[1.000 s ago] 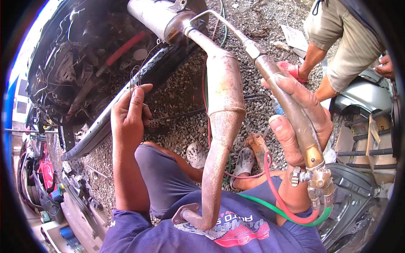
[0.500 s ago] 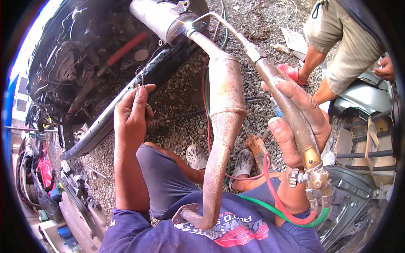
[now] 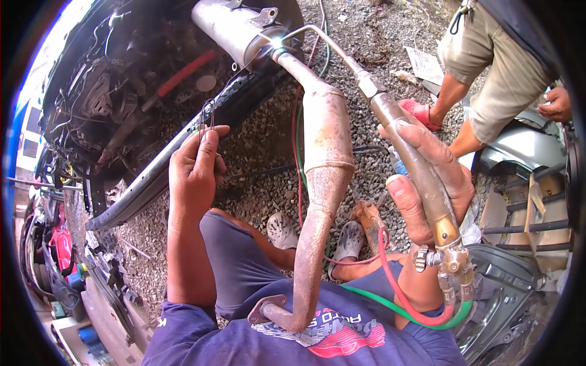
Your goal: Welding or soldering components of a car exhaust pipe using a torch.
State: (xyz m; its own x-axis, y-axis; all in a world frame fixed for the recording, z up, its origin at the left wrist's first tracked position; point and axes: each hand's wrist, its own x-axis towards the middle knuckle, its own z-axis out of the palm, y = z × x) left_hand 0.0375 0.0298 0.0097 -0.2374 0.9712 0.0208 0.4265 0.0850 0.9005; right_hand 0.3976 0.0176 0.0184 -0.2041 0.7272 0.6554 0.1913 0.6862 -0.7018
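My right hand (image 3: 430, 177) is wrapped round the brass body of a gas torch (image 3: 406, 131), whose bent thin neck reaches up to the far end of an exhaust pipe (image 3: 329, 131). A bright glow (image 3: 278, 43) shows at the torch tip, where the pipe meets a silver muffler (image 3: 235, 30). Between thumb and fingers, my left hand (image 3: 198, 165) pinches a thin bent filler wire (image 3: 208, 113), which runs up toward the glow. The rusty pipe, with a wide middle section, comes down toward my chest and ends in a flange (image 3: 267, 309).
Red (image 3: 400, 287) and green (image 3: 378, 299) hoses run from the torch valves past my legs. At left stands a stripped car front (image 3: 122, 91) with loose wiring. A person in shorts (image 3: 488, 79) stands at far right, near car panels (image 3: 519, 143). Gravel (image 3: 256, 165) covers the ground.
The torch tip has dropped slightly toward the pipe joint, and the torch body has shifted a little left. My left hand has moved slightly right with the wire.
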